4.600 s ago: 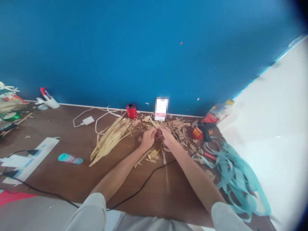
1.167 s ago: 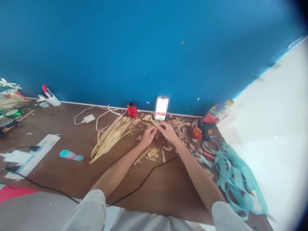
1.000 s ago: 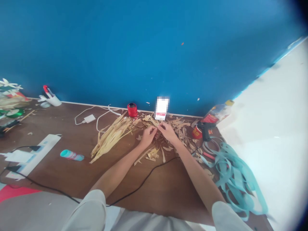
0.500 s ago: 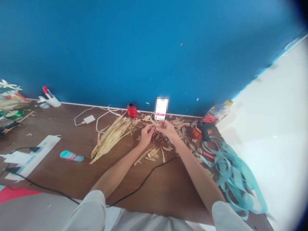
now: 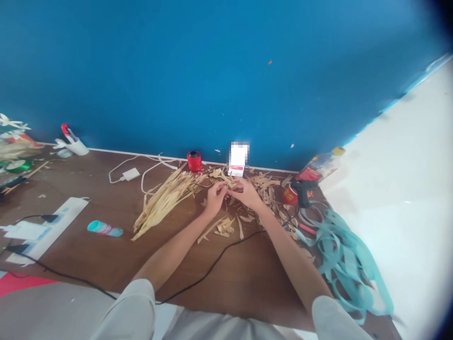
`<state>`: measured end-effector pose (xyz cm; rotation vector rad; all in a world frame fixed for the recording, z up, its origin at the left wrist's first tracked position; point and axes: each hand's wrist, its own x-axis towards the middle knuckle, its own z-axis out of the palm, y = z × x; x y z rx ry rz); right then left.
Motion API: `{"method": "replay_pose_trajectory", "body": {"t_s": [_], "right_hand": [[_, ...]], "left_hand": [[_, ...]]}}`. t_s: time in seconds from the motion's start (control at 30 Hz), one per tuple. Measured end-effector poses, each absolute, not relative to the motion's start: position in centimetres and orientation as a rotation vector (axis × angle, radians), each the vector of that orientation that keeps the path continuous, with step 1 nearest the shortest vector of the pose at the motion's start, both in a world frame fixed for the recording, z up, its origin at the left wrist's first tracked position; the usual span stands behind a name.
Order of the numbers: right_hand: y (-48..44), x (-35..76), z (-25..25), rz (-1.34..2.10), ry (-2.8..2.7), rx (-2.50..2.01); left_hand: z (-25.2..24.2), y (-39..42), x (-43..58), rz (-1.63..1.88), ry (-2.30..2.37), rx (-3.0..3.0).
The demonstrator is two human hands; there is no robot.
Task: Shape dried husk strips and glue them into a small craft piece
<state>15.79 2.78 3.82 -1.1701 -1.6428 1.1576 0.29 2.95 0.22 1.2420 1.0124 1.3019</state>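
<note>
My left hand (image 5: 215, 198) and my right hand (image 5: 248, 194) meet over the middle of the table, fingertips pinched together on a small piece of pale dried husk (image 5: 230, 186). Fingers cover much of that piece, so its shape is unclear. Left of my hands lies a bundle of long dried husk strips (image 5: 164, 203). Just below them sits a small clump of folded husk pieces (image 5: 225, 227). Loose husk scraps (image 5: 267, 185) spread behind and to the right of my right hand.
A lit phone (image 5: 238, 158) leans on the blue wall, near a red container (image 5: 194, 161). To the right are a black glue gun (image 5: 303, 191) and a tangle of teal ribbon (image 5: 343, 259). A power strip (image 5: 53, 231) lies left; a black cable (image 5: 212, 267) crosses in front.
Both hands stay in nearly the same place. The right fingers have shifted slightly around the husk piece, and the view has moved a little.
</note>
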Motion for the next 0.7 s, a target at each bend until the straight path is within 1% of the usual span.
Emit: {"method": "replay_pose_trajectory", "body": {"t_s": [0.27,0.5,0.7], "right_hand": [[3.17,16.23,4.09,0.798,-1.639,-1.251],[3.48,16.55,3.85,0.899,-1.486,-1.226],[3.44,16.73,3.77,0.908,-1.466,-1.265]], "left_hand": [[0.38,2.89,0.23,1.284,1.017,1.222],[0.69,2.83,0.34,1.238,1.012,1.246],[0.43,2.97,0.35,1.181,1.010,1.303]]}}
